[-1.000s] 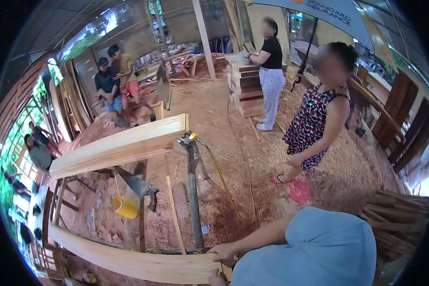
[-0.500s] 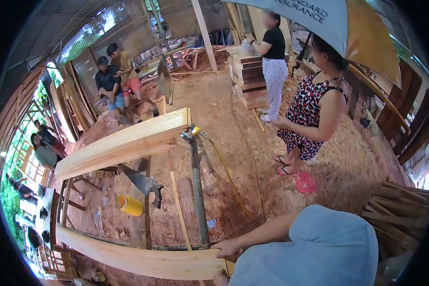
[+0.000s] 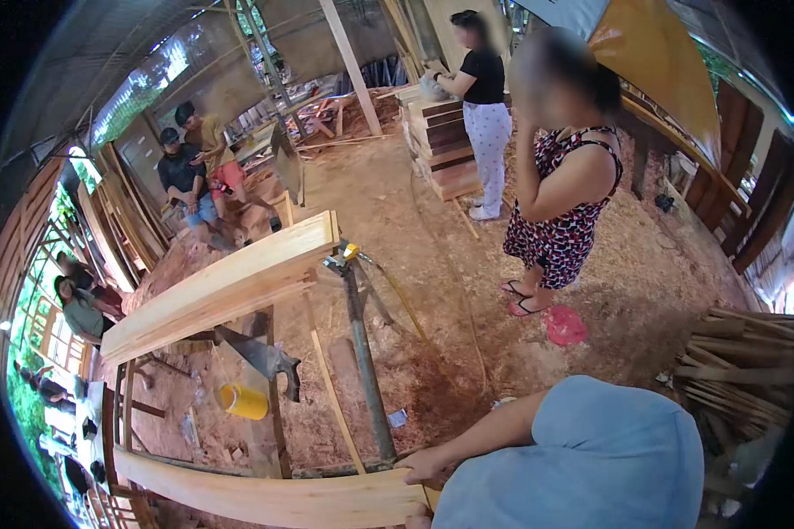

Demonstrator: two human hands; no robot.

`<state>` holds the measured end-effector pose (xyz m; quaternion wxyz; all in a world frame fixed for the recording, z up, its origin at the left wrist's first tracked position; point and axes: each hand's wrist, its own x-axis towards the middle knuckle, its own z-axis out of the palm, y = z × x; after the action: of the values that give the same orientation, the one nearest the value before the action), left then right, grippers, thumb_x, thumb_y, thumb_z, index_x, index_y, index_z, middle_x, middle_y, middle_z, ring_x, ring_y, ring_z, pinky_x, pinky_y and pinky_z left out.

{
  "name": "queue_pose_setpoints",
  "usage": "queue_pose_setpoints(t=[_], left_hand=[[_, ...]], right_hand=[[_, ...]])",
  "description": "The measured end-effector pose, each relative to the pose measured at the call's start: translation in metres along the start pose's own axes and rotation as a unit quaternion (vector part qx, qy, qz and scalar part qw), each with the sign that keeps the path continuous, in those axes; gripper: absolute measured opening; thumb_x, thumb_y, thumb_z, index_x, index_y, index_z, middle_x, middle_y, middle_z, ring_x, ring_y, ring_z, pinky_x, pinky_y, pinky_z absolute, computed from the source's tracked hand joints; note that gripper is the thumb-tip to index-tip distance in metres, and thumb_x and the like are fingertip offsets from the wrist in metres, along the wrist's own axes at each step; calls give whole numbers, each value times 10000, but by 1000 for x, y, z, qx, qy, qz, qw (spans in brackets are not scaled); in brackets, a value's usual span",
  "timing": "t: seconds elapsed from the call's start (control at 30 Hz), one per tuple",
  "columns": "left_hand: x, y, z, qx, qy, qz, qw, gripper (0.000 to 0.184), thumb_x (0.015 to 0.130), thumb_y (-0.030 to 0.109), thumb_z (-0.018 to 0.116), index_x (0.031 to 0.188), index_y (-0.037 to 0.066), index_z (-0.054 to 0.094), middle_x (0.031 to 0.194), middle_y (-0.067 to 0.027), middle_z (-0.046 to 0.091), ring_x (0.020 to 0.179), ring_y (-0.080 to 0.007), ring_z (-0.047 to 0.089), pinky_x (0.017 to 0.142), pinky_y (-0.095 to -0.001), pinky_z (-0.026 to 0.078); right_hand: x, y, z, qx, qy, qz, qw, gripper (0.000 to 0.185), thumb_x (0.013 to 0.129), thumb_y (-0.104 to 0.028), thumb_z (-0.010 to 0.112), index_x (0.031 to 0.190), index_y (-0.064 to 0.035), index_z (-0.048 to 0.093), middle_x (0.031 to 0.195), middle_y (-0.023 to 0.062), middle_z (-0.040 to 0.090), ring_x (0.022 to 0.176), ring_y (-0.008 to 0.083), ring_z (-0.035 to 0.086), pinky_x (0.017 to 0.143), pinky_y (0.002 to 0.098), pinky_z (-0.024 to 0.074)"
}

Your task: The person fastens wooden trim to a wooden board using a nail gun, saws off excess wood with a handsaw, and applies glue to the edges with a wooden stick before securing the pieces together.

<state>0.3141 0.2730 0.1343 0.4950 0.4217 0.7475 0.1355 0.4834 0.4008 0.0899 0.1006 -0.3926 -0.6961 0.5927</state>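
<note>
A pale wooden plank point(image 3: 273, 501) lies low across the front, its near end beside my body. My right hand point(image 3: 425, 464) reaches out from a light blue sleeve and is closed round the upper edge of that end. At the bottom border only a bit of my left hand point(image 3: 418, 522) shows, against the lower edge of the same plank end; the rest is cut off. Beyond it, several stacked boards point(image 3: 220, 286) rest on a wooden frame. A handsaw point(image 3: 269, 360) hangs beneath them, near a yellow container point(image 3: 243, 401).
A metal pole point(image 3: 366, 361) stands between boards and plank, with a yellow hose point(image 3: 397, 295) by its top. A person in a patterned dress point(image 3: 563, 203) stands close by; another is at a timber stack point(image 3: 441, 145). Scrap wood point(image 3: 741, 370) is piled on the right.
My view has shifted slightly, and the plank end with my hands sits a little lower and further right. The nearby person has raised a hand to the head; the umbrella moved rightward.
</note>
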Motion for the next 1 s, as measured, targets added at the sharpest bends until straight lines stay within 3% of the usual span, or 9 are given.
queue_pose_setpoints(t=[0.7, 0.77, 0.8, 0.83, 0.87, 0.9, 0.93, 0.97, 1.0], left_hand=[[-22, 15, -23, 2, -1, 0, 1000, 629, 909, 511, 544, 970, -106, 648, 925, -274, 682, 944, -359, 686, 820, -472, 549], [29, -32, -50, 286, -157, 17, 945, 567, 939, 469, 587, 1032, -85, 666, 975, -246, 702, 951, -337, 674, 829, -403, 532], [38, -34, -52, 224, -150, 3, 963, 599, 915, 506, 597, 965, -88, 655, 923, -254, 691, 925, -347, 683, 805, -436, 537], [15, 21, -51, 158, -136, -19, 978, 635, 890, 543, 607, 899, -91, 644, 871, -262, 680, 898, -357, 693, 780, -469, 543], [-9, 76, -58, 208, -68, -65, 973, 633, 874, 547, 646, 927, -84, 654, 844, -235, 688, 843, -327, 691, 756, -445, 528], [16, 37, -55, 105, -49, -42, 992, 578, 891, 506, 650, 970, -66, 669, 793, -203, 681, 785, -280, 674, 728, -407, 516], [-19, 118, -51, 75, 49, 35, 995, 503, 903, 441, 664, 1001, -52, 678, 833, -218, 689, 805, -290, 676, 749, -389, 519], [-8, 118, -42, 15, 79, 46, 996, 437, 910, 371, 669, 998, -57, 674, 974, -245, 691, 896, -338, 674, 812, -400, 517], [-1, 113, -34, 13, 92, 33, 995, 437, 910, 371, 669, 998, -57, 674, 974, -245, 691, 896, -338, 674, 812, -400, 517]], right_hand=[[-29, -38, -16, -26, -12, 45, 999, 535, 843, -387, 575, 1258, -50, 584, 1190, 234, 643, 1130, 363, 609, 936, 455, 478], [-34, -44, -24, 4, -55, 35, 998, 518, 865, -400, 555, 1208, -17, 611, 1157, 240, 656, 1105, 369, 619, 927, 462, 481], [-20, -21, -20, -7, -65, 13, 998, 512, 875, -414, 549, 1186, -16, 629, 1156, 232, 660, 1092, 366, 625, 923, 463, 483], [-10, -12, -20, -14, -85, -13, 996, 509, 884, -428, 543, 1163, -15, 646, 1155, 224, 664, 1079, 363, 631, 919, 463, 484], [-1, 4, -25, -26, -128, 14, 991, 494, 896, -449, 539, 1097, -25, 691, 1160, 208, 670, 1083, 357, 632, 938, 455, 484], [-18, -23, -69, -37, -177, -7, 983, 448, 889, -430, 564, 1047, -41, 721, 1141, 195, 683, 1096, 340, 633, 962, 435, 484], [2, 28, -62, -60, -86, -168, 980, 375, 881, -359, 600, 1015, -33, 725, 1091, 180, 704, 1083, 333, 644, 980, 422, 482], [-11, 21, -90, 92, -88, -62, 990, 312, 856, -299, 654, 992, -27, 724, 1014, 150, 723, 993, 292, 675, 923, 402, 505], [-15, 24, -114, 82, -41, 7, 996, 269, 833, -274, 697, 968, -43, 731, 949, 115, 729, 917, 243, 680, 853, 376, 519]])
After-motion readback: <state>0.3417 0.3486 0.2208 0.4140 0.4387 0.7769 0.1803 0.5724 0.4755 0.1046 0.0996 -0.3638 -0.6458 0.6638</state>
